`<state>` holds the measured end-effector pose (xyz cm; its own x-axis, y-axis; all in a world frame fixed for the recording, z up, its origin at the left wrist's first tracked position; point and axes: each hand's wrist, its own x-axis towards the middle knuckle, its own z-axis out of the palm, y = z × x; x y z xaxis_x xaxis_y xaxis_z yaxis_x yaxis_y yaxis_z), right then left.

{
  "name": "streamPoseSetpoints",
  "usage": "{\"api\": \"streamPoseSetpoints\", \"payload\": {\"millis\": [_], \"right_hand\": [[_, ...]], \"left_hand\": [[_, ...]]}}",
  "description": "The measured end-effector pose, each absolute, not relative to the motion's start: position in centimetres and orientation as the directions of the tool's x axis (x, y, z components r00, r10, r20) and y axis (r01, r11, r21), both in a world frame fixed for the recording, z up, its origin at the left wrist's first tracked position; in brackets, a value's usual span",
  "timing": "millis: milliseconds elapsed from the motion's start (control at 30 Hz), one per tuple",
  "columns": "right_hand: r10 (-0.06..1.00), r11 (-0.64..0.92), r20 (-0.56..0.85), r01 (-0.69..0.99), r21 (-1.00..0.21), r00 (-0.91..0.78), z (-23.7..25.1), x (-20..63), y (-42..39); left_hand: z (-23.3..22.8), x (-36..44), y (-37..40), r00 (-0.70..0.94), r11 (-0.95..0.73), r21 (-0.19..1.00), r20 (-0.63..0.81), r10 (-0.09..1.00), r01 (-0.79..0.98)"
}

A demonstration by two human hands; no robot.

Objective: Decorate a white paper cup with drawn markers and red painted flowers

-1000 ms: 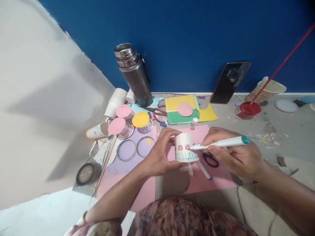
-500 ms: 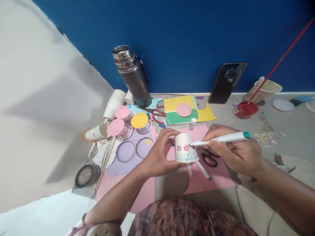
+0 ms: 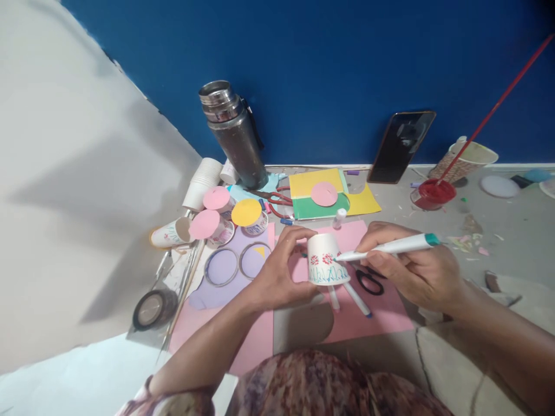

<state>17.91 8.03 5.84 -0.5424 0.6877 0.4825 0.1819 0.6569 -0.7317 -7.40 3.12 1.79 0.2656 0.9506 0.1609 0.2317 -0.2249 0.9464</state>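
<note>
My left hand grips a small white paper cup turned upside down, with red flower marks and blue-green zigzag lines drawn on its side. In my right hand is a white marker with a teal end; its tip touches the cup's side at the right. Both hands hover over a pink paper sheet. Black scissors and two loose pens lie on that sheet under my hands.
A steel flask stands at the blue wall, with stacked paper cups, decorated cups capped by pink and yellow discs, red scissors and yellow-green card. A phone leans on the wall; a red paint pot and tape roll sit aside.
The marker tip has shifted slightly along the cup's side, and the cup has turned a little in my left hand. Nothing else has moved.
</note>
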Motion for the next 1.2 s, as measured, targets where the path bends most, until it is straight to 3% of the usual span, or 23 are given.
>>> {"api": "streamPoseSetpoints", "payload": {"millis": [167,333,900,1200], "right_hand": [[0.666,0.686,0.510,0.178,-0.705,-0.545,5.82,17.94,8.05],[0.723,0.644,0.479,0.233,-0.729,-0.498,5.72,18.24,7.97],[0.661,0.720,0.522,0.257,-0.645,-0.539,6.00,17.82,8.10],[0.659,0.713,0.512,0.242,-0.658,-0.551,5.36,17.64,7.97]], "left_hand": [[1.49,-7.53,3.11,0.270,-0.215,0.946,0.147,0.952,0.242],[1.77,-7.50,3.05,0.273,-0.204,0.948,0.135,0.953,0.243],[1.51,-7.61,2.93,0.323,-0.259,0.925,0.164,0.932,0.277],[1.40,-7.54,2.88,0.340,-0.261,0.925,0.159,0.927,0.278]]}}
